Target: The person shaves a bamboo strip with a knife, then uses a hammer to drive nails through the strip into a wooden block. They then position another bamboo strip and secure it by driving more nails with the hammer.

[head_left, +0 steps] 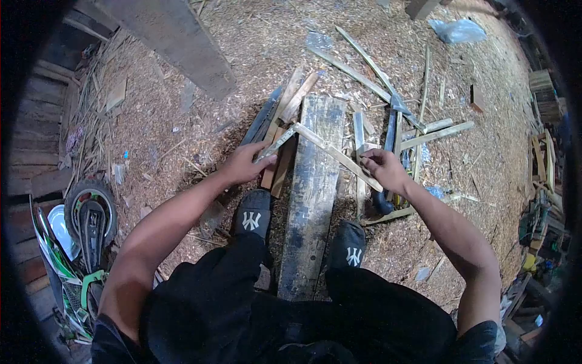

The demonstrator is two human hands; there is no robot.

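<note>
My left hand point(242, 164) is closed around the lower end of a narrow, pale, speckled strip point(283, 142). The strip's far end meets a light wooden strip point(330, 150) at a corner over the worn plank point(315, 200). That wooden strip slants down to the right, its lower end beside my right hand point(387, 171). Thumb and fingers of the right hand are pinched together just above the strip; I cannot tell what is between them. Left of the plank lie wooden slats point(286, 112) and a handsaw-like dark blade point(262, 118).
The plank runs between my two slippered feet point(251, 218). Loose slats point(439, 133) and dark-handled tools point(391, 130) lie to the right on ground covered with wood chips. A broad board point(176, 45) juts in at upper left. A motorbike point(76, 261) stands at left.
</note>
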